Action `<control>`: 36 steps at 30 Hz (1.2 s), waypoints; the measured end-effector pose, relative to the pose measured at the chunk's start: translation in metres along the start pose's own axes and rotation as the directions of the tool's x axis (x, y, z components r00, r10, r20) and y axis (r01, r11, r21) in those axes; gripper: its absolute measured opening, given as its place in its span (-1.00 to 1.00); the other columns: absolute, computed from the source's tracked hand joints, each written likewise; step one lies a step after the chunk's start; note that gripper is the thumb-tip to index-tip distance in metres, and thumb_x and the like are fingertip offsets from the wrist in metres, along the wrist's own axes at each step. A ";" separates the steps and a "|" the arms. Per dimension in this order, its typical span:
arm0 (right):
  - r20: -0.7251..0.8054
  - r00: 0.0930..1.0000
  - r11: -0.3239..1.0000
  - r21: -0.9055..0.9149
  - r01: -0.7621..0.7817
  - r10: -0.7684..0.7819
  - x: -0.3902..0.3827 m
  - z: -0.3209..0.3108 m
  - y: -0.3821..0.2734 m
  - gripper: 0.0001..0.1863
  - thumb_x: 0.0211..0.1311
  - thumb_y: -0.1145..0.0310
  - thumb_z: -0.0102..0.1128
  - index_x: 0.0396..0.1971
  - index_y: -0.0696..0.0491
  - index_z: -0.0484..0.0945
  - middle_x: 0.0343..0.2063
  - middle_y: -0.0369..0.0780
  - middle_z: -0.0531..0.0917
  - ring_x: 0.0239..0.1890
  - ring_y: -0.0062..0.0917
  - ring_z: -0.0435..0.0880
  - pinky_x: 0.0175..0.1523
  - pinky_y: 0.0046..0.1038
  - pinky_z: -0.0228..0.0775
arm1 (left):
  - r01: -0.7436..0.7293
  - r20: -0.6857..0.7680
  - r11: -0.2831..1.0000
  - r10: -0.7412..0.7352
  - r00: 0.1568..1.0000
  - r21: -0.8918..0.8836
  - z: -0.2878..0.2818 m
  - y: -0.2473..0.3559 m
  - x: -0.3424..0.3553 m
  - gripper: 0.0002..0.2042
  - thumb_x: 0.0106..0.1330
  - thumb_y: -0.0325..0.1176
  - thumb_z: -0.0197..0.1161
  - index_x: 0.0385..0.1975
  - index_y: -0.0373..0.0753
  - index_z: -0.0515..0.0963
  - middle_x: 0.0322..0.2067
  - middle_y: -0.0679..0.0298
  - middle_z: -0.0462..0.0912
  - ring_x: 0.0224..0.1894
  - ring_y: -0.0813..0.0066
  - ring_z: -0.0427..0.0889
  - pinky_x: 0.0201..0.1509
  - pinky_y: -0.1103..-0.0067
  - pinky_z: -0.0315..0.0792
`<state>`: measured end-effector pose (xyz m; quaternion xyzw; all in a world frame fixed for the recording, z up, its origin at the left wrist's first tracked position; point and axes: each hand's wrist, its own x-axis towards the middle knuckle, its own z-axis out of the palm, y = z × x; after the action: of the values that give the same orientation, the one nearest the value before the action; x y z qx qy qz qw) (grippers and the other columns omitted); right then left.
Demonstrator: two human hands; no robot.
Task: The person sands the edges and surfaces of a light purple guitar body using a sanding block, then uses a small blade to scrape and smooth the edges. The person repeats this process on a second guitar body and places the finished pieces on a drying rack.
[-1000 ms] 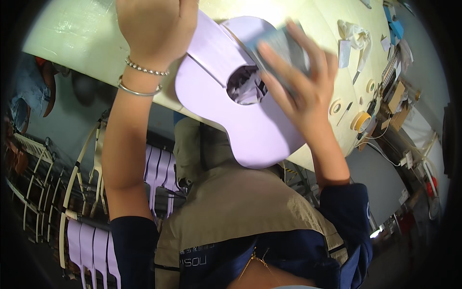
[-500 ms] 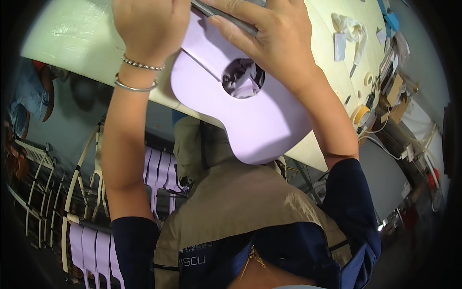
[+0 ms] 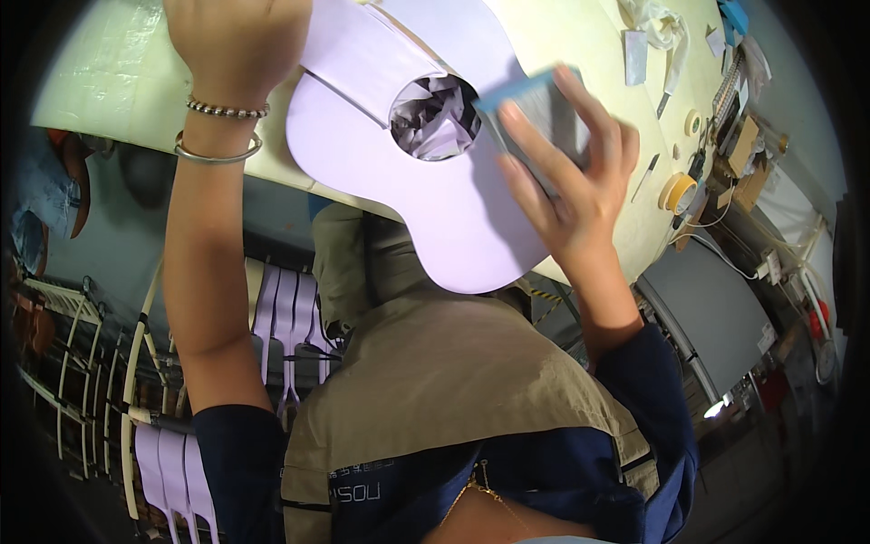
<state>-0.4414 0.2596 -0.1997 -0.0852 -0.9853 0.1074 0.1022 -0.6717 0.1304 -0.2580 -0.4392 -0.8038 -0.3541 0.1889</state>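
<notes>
A pale purple guitar body (image 3: 458, 222) lies on the table in front of me, its waist and lower end over the near edge. Crumpled pale scraps (image 3: 439, 127) show inside its round sound hole. A raised flat fretboard piece (image 3: 358, 68) runs from the hole to the upper left. My left hand (image 3: 240, 45) rests at the upper left beside that piece; its fingers are out of the picture or hidden. To the right of the hole, my right hand (image 3: 580, 172) grips a grey sanding block (image 3: 544, 113) with a blue edge, slightly blurred.
On the pale table (image 3: 100, 82), yellow tape rolls (image 3: 678, 193), a thin blade-like tool (image 3: 645, 177) and a white cloth (image 3: 666, 36) lie to the right. Purple guitar necks (image 3: 285, 308) hang on racks below left. A grey panel (image 3: 716, 308) stands lower right.
My right hand has come down and right from the fretboard with the block, uncovering more of the fretboard piece. My left hand and the guitar body have shifted left in view.
</notes>
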 end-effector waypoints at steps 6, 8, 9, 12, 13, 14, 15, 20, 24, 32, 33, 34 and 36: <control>0.045 0.999 0.999 -0.038 -0.021 0.023 0.012 -0.004 -0.002 -0.55 -0.21 0.29 0.37 -0.17 -0.31 0.64 0.05 -0.25 0.46 -0.27 -0.44 0.36 -0.16 -0.52 0.21 | -0.095 -0.035 0.993 0.097 0.995 0.065 0.004 -0.004 -0.001 -0.77 0.14 -0.50 -0.01 -0.24 -0.33 0.53 -0.58 0.33 0.53 -0.43 0.37 0.45 -0.15 0.46 0.27; 0.038 0.998 0.998 -0.025 -0.052 0.053 -0.003 -0.006 -0.001 -0.55 -0.22 0.29 0.37 -0.17 -0.31 0.64 0.05 -0.26 0.46 -0.29 -0.44 0.34 -0.17 -0.52 0.22 | -0.097 -0.036 0.993 0.099 0.994 0.069 0.001 -0.001 0.001 -0.77 0.13 -0.51 0.00 -0.24 -0.33 0.53 -0.58 0.34 0.53 -0.43 0.38 0.45 -0.15 0.46 0.27; 0.008 0.996 0.996 0.011 -0.093 0.093 -0.010 -0.004 -0.001 -0.53 -0.23 0.28 0.38 -0.15 -0.32 0.64 0.05 -0.27 0.46 -0.29 -0.45 0.33 -0.17 -0.51 0.23 | -0.078 -0.046 0.996 0.080 0.996 0.041 0.000 -0.002 0.002 -0.77 0.13 -0.52 0.00 -0.24 -0.32 0.54 -0.58 0.34 0.53 -0.44 0.38 0.45 -0.16 0.46 0.27; -0.003 0.999 0.998 -0.041 0.037 -0.037 0.016 0.002 0.003 -0.53 -0.21 0.27 0.39 -0.15 -0.31 0.64 0.04 -0.28 0.47 -0.28 -0.45 0.33 -0.17 -0.51 0.23 | -0.050 -0.062 0.999 0.049 0.997 -0.016 0.001 0.000 0.002 -0.77 0.11 -0.53 0.01 -0.25 -0.32 0.54 -0.59 0.35 0.52 -0.43 0.37 0.45 -0.15 0.47 0.27; 0.027 1.000 1.000 0.011 -0.010 0.010 0.033 0.001 0.000 -0.57 -0.16 0.26 0.39 -0.15 -0.29 0.64 0.01 -0.27 0.47 -0.25 -0.44 0.33 -0.12 -0.49 0.21 | -0.012 -0.061 0.999 0.009 0.998 -0.039 0.001 -0.001 0.002 -0.77 0.11 -0.53 0.01 -0.24 -0.31 0.54 -0.59 0.35 0.52 -0.43 0.37 0.45 -0.14 0.46 0.27; -0.102 0.995 0.994 0.107 0.030 -0.019 0.042 0.010 0.016 -0.60 -0.10 0.26 0.37 -0.14 -0.26 0.64 -0.01 -0.26 0.48 -0.22 -0.42 0.33 -0.06 -0.47 0.19 | 0.021 -0.060 0.999 -0.024 0.998 -0.045 0.002 0.000 0.001 -0.76 0.11 -0.52 0.01 -0.24 -0.30 0.54 -0.59 0.35 0.52 -0.43 0.36 0.45 -0.13 0.46 0.27; -0.123 0.991 0.974 0.225 -0.031 0.060 0.049 0.007 0.017 -0.63 -0.04 0.31 0.34 -0.13 -0.15 0.63 0.05 -0.23 0.43 -0.08 -0.43 0.34 0.04 -0.47 0.21 | 0.055 -0.060 0.997 -0.058 0.997 -0.050 0.002 0.001 0.001 -0.76 0.11 -0.52 0.00 -0.24 -0.30 0.54 -0.59 0.36 0.52 -0.43 0.36 0.45 -0.12 0.45 0.27; 0.072 0.997 0.997 0.078 0.002 -0.008 0.060 0.006 0.000 -0.66 0.02 0.29 0.29 -0.12 -0.14 0.63 0.05 -0.23 0.45 -0.11 -0.48 0.38 0.01 -0.47 0.22 | 0.069 0.006 0.997 -0.069 0.998 0.036 -0.002 -0.001 0.001 -0.75 0.15 -0.46 0.01 -0.17 -0.25 0.52 -0.58 0.38 0.53 -0.40 0.37 0.47 0.10 0.33 0.21; -0.014 0.997 0.995 0.071 0.072 -0.071 0.092 0.026 -0.012 -0.62 -0.05 0.25 0.33 -0.13 -0.18 0.64 0.04 -0.25 0.48 -0.22 -0.49 0.37 -0.02 -0.50 0.16 | 0.136 0.045 0.991 -0.135 0.990 -0.019 -0.003 0.002 0.002 -0.75 0.17 -0.41 0.04 -0.15 -0.21 0.51 -0.56 0.40 0.54 -0.37 0.38 0.48 0.15 0.30 0.16; -0.003 0.978 0.975 0.067 0.210 -0.210 0.105 0.026 -0.002 -0.61 -0.11 0.25 0.36 -0.16 -0.26 0.65 0.02 -0.24 0.49 -0.20 -0.48 0.42 -0.07 -0.48 0.20 | 0.121 0.058 0.992 -0.119 0.991 -0.034 -0.005 -0.001 0.005 -0.73 0.15 -0.44 0.03 -0.15 -0.24 0.51 -0.57 0.41 0.53 -0.38 0.39 0.47 0.15 0.30 0.15; 0.027 0.982 0.980 0.069 0.186 -0.188 0.109 0.025 -0.004 -0.62 -0.09 0.26 0.35 -0.15 -0.25 0.64 0.03 -0.24 0.48 -0.18 -0.50 0.42 -0.09 -0.48 0.23 | 0.125 0.060 0.991 -0.122 0.991 -0.052 -0.004 0.002 0.004 -0.73 0.15 -0.44 0.03 -0.15 -0.24 0.51 -0.57 0.41 0.53 -0.38 0.39 0.47 0.15 0.31 0.15; 0.045 0.982 0.981 0.074 0.181 -0.185 0.105 0.022 -0.004 -0.62 -0.10 0.28 0.36 -0.15 -0.25 0.65 0.02 -0.25 0.48 -0.19 -0.48 0.41 -0.10 -0.48 0.24 | 0.134 0.054 0.990 -0.132 0.990 -0.044 -0.005 0.001 0.002 -0.73 0.15 -0.43 0.03 -0.15 -0.25 0.51 -0.57 0.40 0.53 -0.38 0.39 0.47 0.15 0.31 0.15; 0.071 0.981 0.981 0.077 0.177 -0.182 0.088 0.014 0.002 -0.62 -0.11 0.30 0.36 -0.16 -0.25 0.65 -0.01 -0.27 0.49 -0.21 -0.44 0.40 -0.12 -0.46 0.26 | 0.132 0.026 0.991 -0.131 0.991 -0.029 -0.005 -0.002 0.002 -0.73 0.15 -0.43 0.02 -0.15 -0.25 0.51 -0.57 0.41 0.53 -0.37 0.39 0.47 0.15 0.31 0.15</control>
<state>-0.5291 0.2758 -0.1979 0.0119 -0.9878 0.1354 0.0761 -0.6749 0.1273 -0.2544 -0.3925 -0.8276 -0.3729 0.1485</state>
